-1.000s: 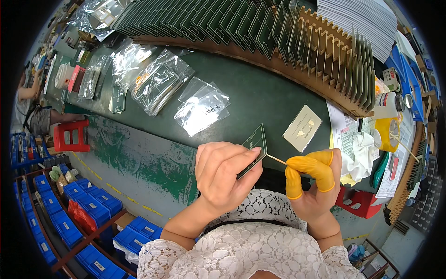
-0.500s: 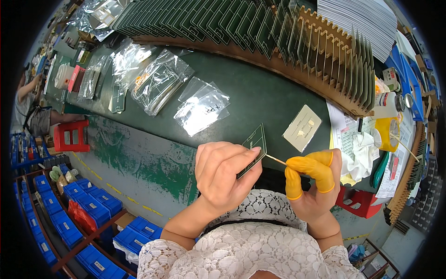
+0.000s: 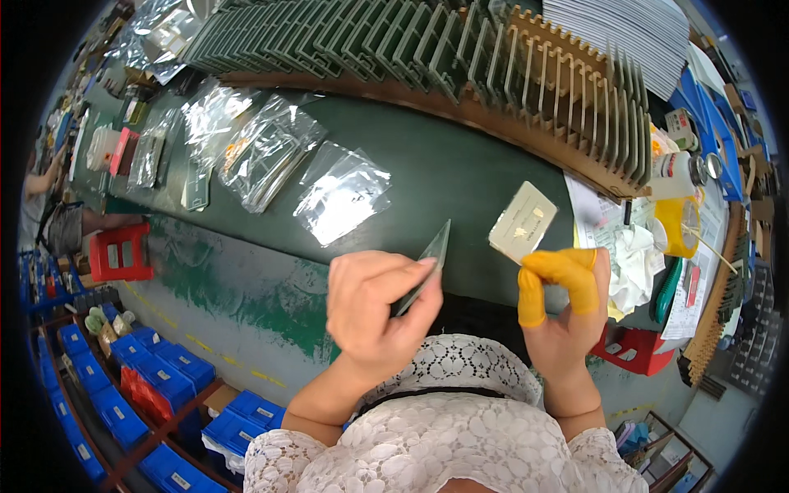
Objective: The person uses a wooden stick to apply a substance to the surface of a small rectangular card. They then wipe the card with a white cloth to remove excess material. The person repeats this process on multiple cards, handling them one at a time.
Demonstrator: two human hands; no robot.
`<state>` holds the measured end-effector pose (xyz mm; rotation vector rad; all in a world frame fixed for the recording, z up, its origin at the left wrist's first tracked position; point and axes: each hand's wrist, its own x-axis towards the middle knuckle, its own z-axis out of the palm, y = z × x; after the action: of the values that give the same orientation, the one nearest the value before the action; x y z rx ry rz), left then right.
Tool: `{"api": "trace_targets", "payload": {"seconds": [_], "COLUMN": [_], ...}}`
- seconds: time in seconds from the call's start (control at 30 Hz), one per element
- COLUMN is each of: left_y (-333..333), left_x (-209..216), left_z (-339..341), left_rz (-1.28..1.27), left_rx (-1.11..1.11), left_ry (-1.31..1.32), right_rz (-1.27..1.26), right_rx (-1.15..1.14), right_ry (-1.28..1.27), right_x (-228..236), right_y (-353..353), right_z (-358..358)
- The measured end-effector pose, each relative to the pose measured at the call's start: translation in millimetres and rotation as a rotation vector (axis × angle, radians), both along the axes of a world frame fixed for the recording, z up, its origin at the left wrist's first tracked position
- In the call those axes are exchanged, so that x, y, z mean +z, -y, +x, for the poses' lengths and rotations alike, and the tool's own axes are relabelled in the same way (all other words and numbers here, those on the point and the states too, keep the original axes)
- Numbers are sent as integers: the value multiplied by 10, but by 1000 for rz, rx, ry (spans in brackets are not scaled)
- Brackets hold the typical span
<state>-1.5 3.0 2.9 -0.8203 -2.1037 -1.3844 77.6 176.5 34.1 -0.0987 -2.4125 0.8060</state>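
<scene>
a green card (image 3: 437,245) tilts in the left hand (image 3: 376,300).

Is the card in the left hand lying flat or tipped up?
Tipped up: the card, pinched in the left hand, shows as only a narrow sliver from above.

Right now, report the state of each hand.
Left hand: closed, holding a green card.
Right hand: closed in a pinch; anything held cannot be made out.

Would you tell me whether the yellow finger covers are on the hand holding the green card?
No, the left hand holds the green card, and the yellow finger covers are on the right hand.
</scene>
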Motion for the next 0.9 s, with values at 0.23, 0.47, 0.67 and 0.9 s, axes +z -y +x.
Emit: {"api": "trace_targets", "payload": {"seconds": [0.23,0.47,0.67,0.9], "left_y": [-14,2,-44,-45], "left_x": [22,30,28,12], "left_z": [-3,-6,-17,-34], "left_rz": [194,107,149,102], "left_rx": [42,-37,8,-6], "left_ry": [307,285,276,185], "right_rz": [232,269,278,69], "right_rx": [-94,-122,-125,-107], "right_ry": [149,187,212,110], "right_x": [-219,-256,-259,-139], "right_y": [-340,-404,-409,-343], "right_z": [64,131,136,128]}}
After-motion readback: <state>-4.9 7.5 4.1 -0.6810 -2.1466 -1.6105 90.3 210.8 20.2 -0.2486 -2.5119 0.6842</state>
